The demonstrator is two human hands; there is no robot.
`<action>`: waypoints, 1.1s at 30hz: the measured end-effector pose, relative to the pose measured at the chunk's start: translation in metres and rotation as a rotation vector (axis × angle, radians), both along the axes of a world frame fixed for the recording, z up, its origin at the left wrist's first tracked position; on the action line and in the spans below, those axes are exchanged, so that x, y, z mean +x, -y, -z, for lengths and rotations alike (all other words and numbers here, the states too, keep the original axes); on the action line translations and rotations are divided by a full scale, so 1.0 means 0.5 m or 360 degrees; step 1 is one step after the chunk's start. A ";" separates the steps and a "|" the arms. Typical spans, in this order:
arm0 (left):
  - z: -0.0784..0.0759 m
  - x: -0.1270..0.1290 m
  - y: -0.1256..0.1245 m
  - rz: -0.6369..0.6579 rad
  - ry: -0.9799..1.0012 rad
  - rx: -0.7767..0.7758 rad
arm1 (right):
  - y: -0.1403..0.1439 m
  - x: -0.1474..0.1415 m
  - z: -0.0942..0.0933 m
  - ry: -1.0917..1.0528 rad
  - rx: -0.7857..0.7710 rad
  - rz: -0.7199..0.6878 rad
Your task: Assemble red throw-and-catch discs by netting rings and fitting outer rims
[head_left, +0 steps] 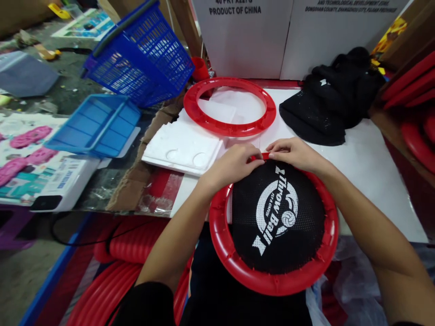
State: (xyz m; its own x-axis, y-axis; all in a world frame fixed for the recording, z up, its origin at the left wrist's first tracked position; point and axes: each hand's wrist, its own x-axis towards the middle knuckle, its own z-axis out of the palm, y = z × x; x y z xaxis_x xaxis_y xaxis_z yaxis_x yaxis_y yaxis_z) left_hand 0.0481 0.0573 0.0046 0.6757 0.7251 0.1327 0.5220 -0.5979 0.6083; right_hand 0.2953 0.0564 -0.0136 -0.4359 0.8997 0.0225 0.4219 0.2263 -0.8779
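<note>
A red plastic ring (272, 284) leans over the near table edge, close to my body. Black mesh (244, 217) printed with white "Throw Ball" lettering spans most of its opening; a gap shows at the left side. At the ring's far edge, my left hand (238, 160) pinches the mesh rim. Beside it, my right hand (288, 151) has thumb and fingers closed on the same far rim. Just beyond lies a second, bare red ring (268, 118), resting on white foam (183, 147). Folded black mesh pieces (316, 113) lie in a pile to the right.
A blue basket (142, 54) tilts at the back left, with a light-blue tray (98, 122) in front. White cartons (244, 40) stand behind the table. Stacked red rings (115, 290) fill the space below left; more red rings (414, 86) sit at far right.
</note>
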 end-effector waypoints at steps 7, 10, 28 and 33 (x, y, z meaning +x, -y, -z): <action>0.011 -0.001 0.015 0.0233 -0.0120 -0.0036 | 0.053 0.038 -0.006 0.0378 0.0396 -0.0209; 0.011 0.004 0.017 0.0243 -0.0181 -0.0001 | 0.062 0.038 -0.001 0.0521 0.0469 -0.0279; 0.021 -0.003 0.009 0.0200 0.0012 -0.0029 | 0.062 0.074 -0.011 0.0482 0.0654 -0.0238; 0.019 0.001 0.013 0.0256 -0.0142 0.0027 | 0.061 0.057 -0.003 0.0375 0.0630 -0.0223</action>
State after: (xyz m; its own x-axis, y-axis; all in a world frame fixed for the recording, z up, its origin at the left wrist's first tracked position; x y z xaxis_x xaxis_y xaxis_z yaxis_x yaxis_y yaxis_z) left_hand 0.0484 0.0510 -0.0050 0.7926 0.6047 0.0783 0.4702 -0.6879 0.5529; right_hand 0.3238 0.0257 -0.0122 -0.5866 0.7743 0.2376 0.5407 0.5928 -0.5969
